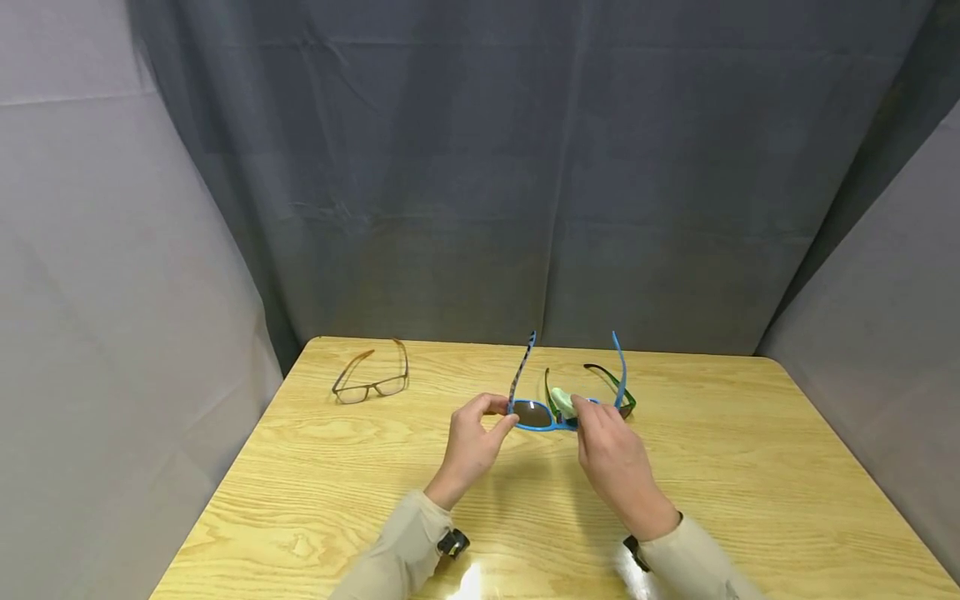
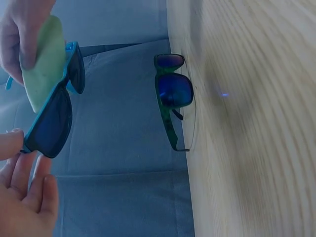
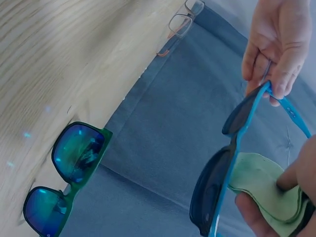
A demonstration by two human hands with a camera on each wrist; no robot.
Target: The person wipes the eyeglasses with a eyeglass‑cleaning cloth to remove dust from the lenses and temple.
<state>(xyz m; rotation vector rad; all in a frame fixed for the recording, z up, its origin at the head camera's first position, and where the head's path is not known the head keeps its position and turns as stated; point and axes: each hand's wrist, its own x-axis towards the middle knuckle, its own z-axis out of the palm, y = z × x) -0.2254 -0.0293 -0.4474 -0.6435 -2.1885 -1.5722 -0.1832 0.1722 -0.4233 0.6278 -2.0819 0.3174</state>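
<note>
Blue-framed sunglasses with dark lenses are held up above the table, temples unfolded and pointing away. My left hand pinches them at the left hinge corner between thumb and fingers. A folded pale green cloth is pinched in my right hand. In the right wrist view the cloth lies against the inner side of one lens. The left wrist view shows the sunglasses edge-on, with the cloth behind the frame.
Green-framed sunglasses with mirrored blue-green lenses rest on the wooden table, behind the held pair. Brown-framed eyeglasses stand at the back left, temples unfolded. A grey curtain hangs behind the table, with paler cloth at both sides.
</note>
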